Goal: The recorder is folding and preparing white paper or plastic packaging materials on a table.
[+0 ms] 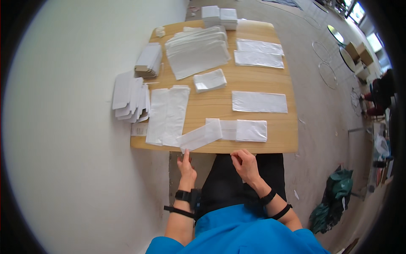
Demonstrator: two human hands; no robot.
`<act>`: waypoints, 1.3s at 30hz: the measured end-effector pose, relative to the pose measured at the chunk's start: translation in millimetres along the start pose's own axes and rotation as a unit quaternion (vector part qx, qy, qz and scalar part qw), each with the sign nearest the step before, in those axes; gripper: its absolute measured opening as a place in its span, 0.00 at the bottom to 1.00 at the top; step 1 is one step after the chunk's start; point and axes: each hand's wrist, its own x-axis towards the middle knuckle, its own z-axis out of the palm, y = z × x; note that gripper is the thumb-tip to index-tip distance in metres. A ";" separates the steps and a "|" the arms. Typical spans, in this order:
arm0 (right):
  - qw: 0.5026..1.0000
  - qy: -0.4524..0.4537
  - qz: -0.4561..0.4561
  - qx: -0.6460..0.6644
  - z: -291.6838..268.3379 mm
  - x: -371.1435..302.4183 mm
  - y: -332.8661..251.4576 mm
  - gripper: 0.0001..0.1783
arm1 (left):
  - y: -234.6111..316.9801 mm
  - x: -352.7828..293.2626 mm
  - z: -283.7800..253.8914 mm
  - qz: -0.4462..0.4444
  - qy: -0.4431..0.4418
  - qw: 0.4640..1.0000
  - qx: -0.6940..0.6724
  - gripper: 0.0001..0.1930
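A narrow translucent white sheet (pixel 199 134) lies slanted at the near edge of the table, its lower left corner reaching over the edge. My left hand (pixel 186 169) is just off that edge with its fingers apart, the index fingertip at this corner. Under the sheet's right end lies a longer white strip (pixel 229 130), with a folded white packet (pixel 252 131) on its right part. In front of the table edge, below the packet, my right hand (pixel 246 166) has its fingertips drawn together; what they hold, if anything, is hidden.
Long white sheets (pixel 167 114) and stacked white cartons (pixel 131 96) lie on the left of the wooden table (pixel 207 108). Farther back are a sheet pile (pixel 196 53), a small folded piece (pixel 210 80), white boxes (pixel 219 17) and folded packets (pixel 259 101). A wall (pixel 80 127) stands close left.
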 end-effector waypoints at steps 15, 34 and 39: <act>0.925 0.029 -0.284 -0.251 65.3 24.2 -44.6 0.24 | 1.5 -40.9 14.3 0.185 -0.079 0.980 0.000 0.11; 0.901 0.216 0.148 0.347 -102.3 50.0 47.3 0.15 | 36.9 -74.8 77.1 0.637 -0.363 0.500 0.460 0.42; 0.918 0.190 0.180 0.296 -117.2 48.5 69.3 0.15 | 22.4 -61.8 91.0 0.652 -0.365 0.424 0.512 0.41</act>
